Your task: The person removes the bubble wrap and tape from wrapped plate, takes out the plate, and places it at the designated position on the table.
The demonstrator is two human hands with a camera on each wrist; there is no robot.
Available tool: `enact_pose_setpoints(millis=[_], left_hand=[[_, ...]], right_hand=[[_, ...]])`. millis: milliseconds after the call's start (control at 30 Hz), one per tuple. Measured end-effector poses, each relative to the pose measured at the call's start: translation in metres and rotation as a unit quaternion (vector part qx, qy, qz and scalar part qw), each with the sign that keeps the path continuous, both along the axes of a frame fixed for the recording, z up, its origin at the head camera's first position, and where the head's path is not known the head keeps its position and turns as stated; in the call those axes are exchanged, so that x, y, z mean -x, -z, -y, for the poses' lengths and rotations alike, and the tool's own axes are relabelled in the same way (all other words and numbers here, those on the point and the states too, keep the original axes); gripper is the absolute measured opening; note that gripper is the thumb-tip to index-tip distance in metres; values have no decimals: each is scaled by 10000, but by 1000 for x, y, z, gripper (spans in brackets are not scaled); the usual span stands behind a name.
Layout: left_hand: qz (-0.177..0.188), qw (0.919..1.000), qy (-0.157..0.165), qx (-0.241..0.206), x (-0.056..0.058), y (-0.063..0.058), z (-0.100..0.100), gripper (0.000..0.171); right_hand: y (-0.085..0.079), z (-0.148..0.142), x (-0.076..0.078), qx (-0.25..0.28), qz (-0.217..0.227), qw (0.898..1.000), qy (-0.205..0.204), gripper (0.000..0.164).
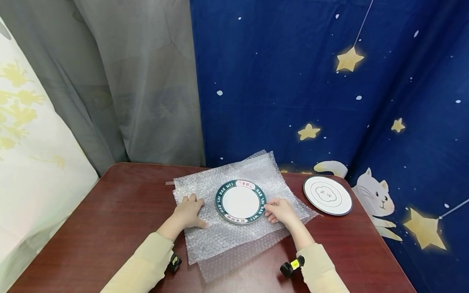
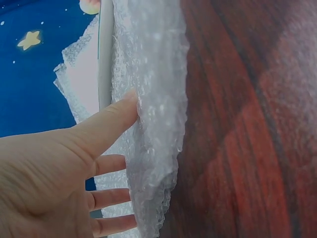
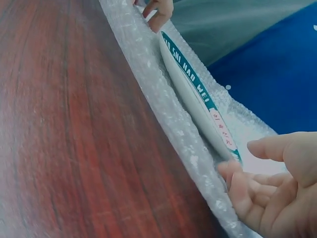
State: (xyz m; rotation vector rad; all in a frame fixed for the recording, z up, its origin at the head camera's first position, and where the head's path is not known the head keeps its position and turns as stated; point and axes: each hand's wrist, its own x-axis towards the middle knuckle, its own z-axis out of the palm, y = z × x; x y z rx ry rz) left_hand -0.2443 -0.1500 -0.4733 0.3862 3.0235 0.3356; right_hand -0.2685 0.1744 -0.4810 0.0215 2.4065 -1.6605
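A round plate (image 1: 240,202) with a white centre and a green lettered rim lies face up on sheets of bubble wrap (image 1: 205,244). My left hand (image 1: 189,211) rests on the wrap left of the plate, fingers spread and apart from the rim. In the left wrist view its thumb (image 2: 111,121) lies against the wrap. My right hand (image 1: 280,211) is at the plate's right rim. The right wrist view shows its thumb (image 3: 267,148) held away from the slightly bent, blurred fingers (image 3: 240,191), which are beside the rim; contact is hard to tell.
A second, white plate (image 1: 327,195) with a dark edge and a line drawing lies at the table's right edge. The bubble wrap overhangs itself in uneven layers on the reddish-brown table (image 1: 121,219). Grey and blue star-patterned curtains (image 1: 264,89) hang behind.
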Motion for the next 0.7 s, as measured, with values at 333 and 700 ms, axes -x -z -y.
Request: enact_pose_setpoints(millis=[333,700], left_hand=[[61,10000,-5,56,-2,-2,-1,75],[46,10000,-8,71,-2,0,-2,76]], right_hand=[[14,-3,6,872,599,9942,-210,33],[22,-3,14,991,776,9918,-210,22]])
